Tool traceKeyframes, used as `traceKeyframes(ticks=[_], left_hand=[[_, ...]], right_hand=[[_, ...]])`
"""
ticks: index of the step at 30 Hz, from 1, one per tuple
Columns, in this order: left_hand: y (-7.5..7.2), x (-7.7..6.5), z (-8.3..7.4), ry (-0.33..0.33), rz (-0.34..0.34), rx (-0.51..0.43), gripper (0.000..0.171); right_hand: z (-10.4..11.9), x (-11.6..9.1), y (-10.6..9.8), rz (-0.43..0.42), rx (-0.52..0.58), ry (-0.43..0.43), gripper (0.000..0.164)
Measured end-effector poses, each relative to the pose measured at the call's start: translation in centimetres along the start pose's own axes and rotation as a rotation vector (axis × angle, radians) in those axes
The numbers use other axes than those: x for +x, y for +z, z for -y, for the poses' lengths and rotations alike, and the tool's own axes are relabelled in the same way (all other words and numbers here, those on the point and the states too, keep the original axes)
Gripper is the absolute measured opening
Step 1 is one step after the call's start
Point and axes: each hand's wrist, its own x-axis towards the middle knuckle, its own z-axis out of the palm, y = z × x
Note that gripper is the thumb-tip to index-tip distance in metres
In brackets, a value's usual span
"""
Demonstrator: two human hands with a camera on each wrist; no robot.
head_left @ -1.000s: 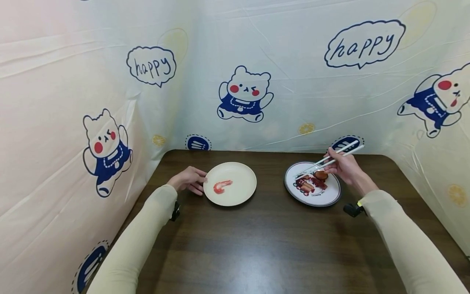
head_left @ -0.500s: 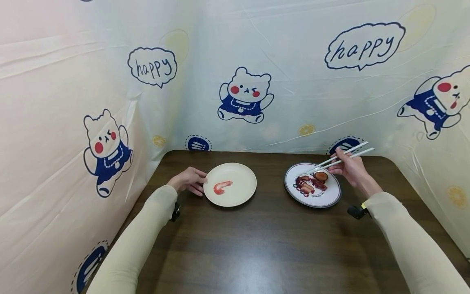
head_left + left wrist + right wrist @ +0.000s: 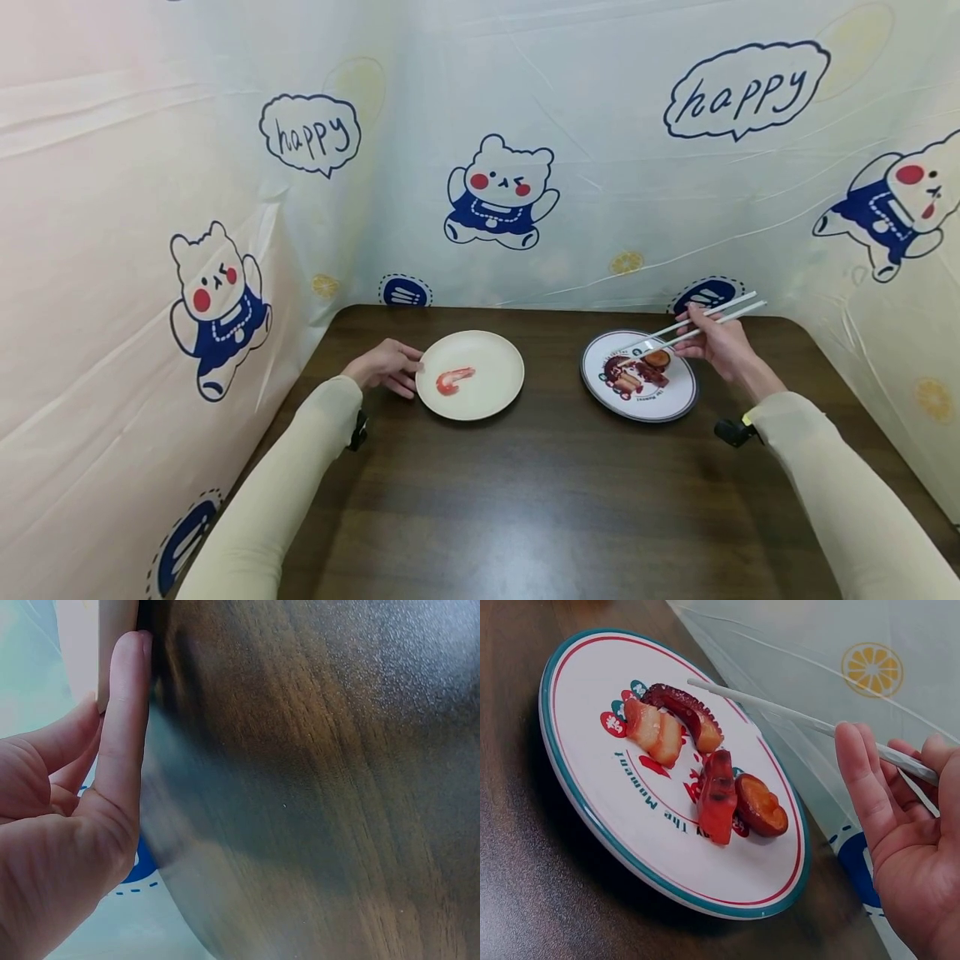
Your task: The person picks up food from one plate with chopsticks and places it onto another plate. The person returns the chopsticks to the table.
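My left hand (image 3: 384, 367) holds the rim of a cream plate (image 3: 495, 392); thumb and fingers meet its edge in the left wrist view. A pink-orange shrimp (image 3: 453, 381) lies on this plate. My right hand (image 3: 716, 340) grips a pair of white chopsticks (image 3: 738, 310), slanting down over a patterned plate (image 3: 660, 408). On that plate lie a dark red tentacle (image 3: 686, 712), a layered meat piece (image 3: 654, 733), a glossy red piece (image 3: 718, 799) and a brown mushroom-like piece (image 3: 761, 806). In the right wrist view, one chopstick's tip overlaps the plate beyond the tentacle, with no food on it.
Both plates stand near the far edge of a dark wooden table (image 3: 487, 500). A pale curtain (image 3: 585, 167) with bear drawings hangs close behind the table and along its sides. Small black cameras sit on both wrists.
My right hand has drawn back to the right with the chopsticks, shifting their tips from the plate's left part toward its middle. My left hand, the plates and the shrimp have stayed put.
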Motion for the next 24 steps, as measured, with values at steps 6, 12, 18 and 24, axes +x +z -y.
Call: traceKeyframes(ticks=[6, 12, 18, 24], left_hand=[[0.1, -0.1, -0.1, -0.004, -0.002, 0.003, 0.046], [0.0, -0.2, -0.1, 0.000, -0.001, 0.008, 0.047], [-0.1, -0.1, 0.0, -0.002, -0.002, 0.008, 0.047], [-0.1, -0.1, 0.0, 0.001, 0.001, 0.009, 0.047]], right_hand=[[-0.5, 0.1, -0.2, 0.003, -0.008, 0.016, 0.033], [-0.8, 0.2, -0.1, -0.004, -0.006, 0.029, 0.032], [-1.1, 0.2, -0.1, -0.048, -0.032, 0.037, 0.033], [-1.5, 0.1, -0.1, -0.072, -0.030, 0.029, 0.033]])
